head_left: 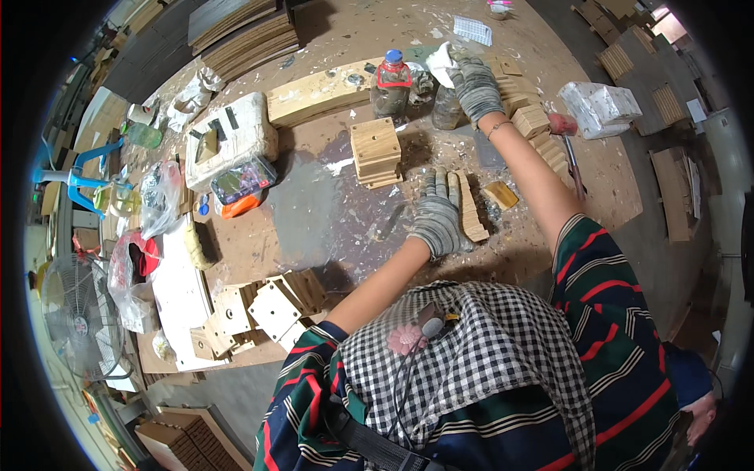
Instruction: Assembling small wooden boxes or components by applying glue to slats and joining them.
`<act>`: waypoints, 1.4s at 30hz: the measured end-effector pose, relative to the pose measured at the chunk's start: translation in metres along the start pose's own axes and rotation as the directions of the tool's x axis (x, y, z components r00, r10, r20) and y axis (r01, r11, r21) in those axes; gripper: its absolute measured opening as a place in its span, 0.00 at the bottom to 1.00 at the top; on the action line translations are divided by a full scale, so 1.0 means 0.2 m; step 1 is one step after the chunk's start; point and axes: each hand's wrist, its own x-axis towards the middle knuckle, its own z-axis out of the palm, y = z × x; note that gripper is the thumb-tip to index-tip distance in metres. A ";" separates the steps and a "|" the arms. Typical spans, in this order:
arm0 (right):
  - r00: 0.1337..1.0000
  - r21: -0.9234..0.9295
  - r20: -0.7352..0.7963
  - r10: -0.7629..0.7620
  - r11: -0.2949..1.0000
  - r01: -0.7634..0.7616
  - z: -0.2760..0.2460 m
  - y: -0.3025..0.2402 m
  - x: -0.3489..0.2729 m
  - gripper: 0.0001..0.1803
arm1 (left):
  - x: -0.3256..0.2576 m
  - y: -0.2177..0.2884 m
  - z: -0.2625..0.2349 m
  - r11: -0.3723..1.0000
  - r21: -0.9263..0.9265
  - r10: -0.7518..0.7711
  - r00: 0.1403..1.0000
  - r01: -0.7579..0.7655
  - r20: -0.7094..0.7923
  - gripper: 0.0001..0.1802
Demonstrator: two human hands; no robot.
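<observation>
My left hand [438, 216], in a grey striped work glove, rests low over the workbench. Its fingers point away from me and lie along a wavy-edged wooden piece [470, 208], which the hand steadies. Farther out to the right, my right hand [476, 88], gloved the same way, is closed on a crumpled white cloth [441, 66]. Below that cloth stands a cloudy clear bottle [447, 110]. A yellow-brown block [501, 195] lies right of the wavy piece. Just beyond my left hand is a stack of square wooden plates [375, 151] with drilled holes.
More drilled plates [271, 306] lean at the bench's near left. A capped jar [390, 88] stands by a long timber [318, 93]. Wooden pieces [528, 122] line up under my right forearm, near a hammer [573, 161] and a wrapped white bundle [601, 108]. A fan [81, 318] stands left.
</observation>
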 end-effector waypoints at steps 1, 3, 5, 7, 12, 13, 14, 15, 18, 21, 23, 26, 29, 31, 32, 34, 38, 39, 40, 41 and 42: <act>1.000 0.015 -0.005 -0.004 1.000 0.004 0.00 0.01 0.00 0.20 | 0.00 0.00 0.01 1.000 0.003 0.018 1.000 -0.018 -0.011 0.73; 1.000 0.016 0.002 0.000 1.000 0.000 -0.01 0.00 0.02 0.21 | 0.00 0.00 0.02 0.999 0.008 0.032 0.999 -0.032 -0.023 0.74; 0.997 -0.049 0.063 0.040 0.998 -0.037 -0.02 -0.02 0.04 0.21 | 0.00 -0.01 0.03 1.000 -0.010 -0.020 0.999 0.020 -0.037 0.75; 0.989 -0.116 0.121 0.083 0.991 -0.069 -0.03 -0.05 0.04 0.21 | 0.00 -0.02 0.03 1.000 -0.023 -0.019 0.999 0.019 -0.040 0.75; 0.990 -0.033 0.081 0.118 0.993 -0.116 0.00 -0.05 0.04 0.18 | 0.01 -0.01 0.03 0.999 -0.027 0.020 0.998 -0.022 -0.067 0.74; 0.985 0.058 0.106 0.134 0.988 -0.141 0.00 -0.05 0.03 0.21 | 0.01 0.00 0.03 1.000 0.019 0.024 0.998 -0.023 -0.059 0.74; 0.985 0.059 0.106 0.134 0.988 -0.141 -0.02 -0.08 0.03 0.21 | 0.01 0.00 0.02 0.998 0.064 0.021 0.998 -0.018 -0.052 0.73; 0.976 0.039 0.151 0.154 0.986 -0.161 -0.04 -0.10 0.03 0.23 | 0.00 0.00 0.02 0.998 0.064 0.021 0.998 -0.018 -0.052 0.73; 0.959 -0.013 0.225 0.174 0.984 -0.176 -0.12 -0.15 0.03 0.26 | -0.01 0.00 0.01 1.000 0.027 0.013 0.998 -0.011 -0.059 0.74; 0.944 -0.097 0.280 0.174 0.984 -0.153 -0.12 -0.10 0.04 0.29 | -0.01 0.02 -0.02 0.999 0.034 0.012 0.999 -0.011 -0.049 0.74; 0.940 -0.114 0.304 0.152 0.986 -0.123 -0.10 -0.07 0.03 0.31 | -0.01 0.03 -0.04 0.998 0.061 0.017 1.000 -0.017 0.008 0.74; 0.917 -0.112 0.348 0.192 0.980 -0.163 -0.12 -0.08 0.04 0.29 | 0.00 0.03 -0.01 0.997 0.078 0.005 1.000 -0.003 -0.016 0.74; 0.934 -0.096 0.328 0.141 0.989 -0.116 -0.14 -0.10 0.03 0.28 | -0.02 0.02 -0.01 0.997 0.071 -0.019 1.000 0.020 -0.012 0.75; 0.936 -0.097 0.313 0.159 0.986 -0.135 -0.15 -0.08 0.02 0.28 | 0.00 0.02 -0.01 0.997 0.073 -0.006 1.000 0.007 -0.002 0.74; 0.938 -0.090 0.303 0.167 0.985 -0.147 -0.15 -0.08 0.01 0.27 | 0.00 0.03 -0.01 0.997 0.073 -0.005 1.000 0.004 0.005 0.74; 0.942 -0.086 0.295 0.163 0.986 -0.144 -0.15 -0.07 0.01 0.27 | 0.01 0.03 0.00 0.998 0.063 -0.002 1.000 0.002 0.006 0.74; 0.959 -0.069 0.258 0.114 0.993 -0.100 -0.13 -0.07 0.01 0.28 | 0.00 0.02 0.00 0.998 0.067 0.004 1.000 -0.003 -0.012 0.74; 0.959 -0.065 0.259 0.111 0.993 -0.097 -0.14 -0.08 0.01 0.28 | 0.00 0.02 0.00 0.998 0.066 -0.001 1.000 0.002 -0.012 0.74; 0.945 -0.041 0.290 0.151 0.988 -0.146 -0.15 -0.08 0.01 0.26 | 0.00 0.02 -0.01 0.999 0.054 0.005 1.000 -0.005 -0.013 0.74; 0.928 -0.018 0.323 0.188 0.981 -0.192 -0.16 -0.09 0.01 0.26 | -0.01 0.02 -0.01 0.999 0.042 0.009 1.000 -0.008 -0.015 0.74; 0.928 -0.012 0.326 0.181 0.982 -0.188 -0.16 -0.09 0.02 0.26 | -0.01 0.01 0.00 0.999 0.042 0.001 1.000 0.000 -0.016 0.74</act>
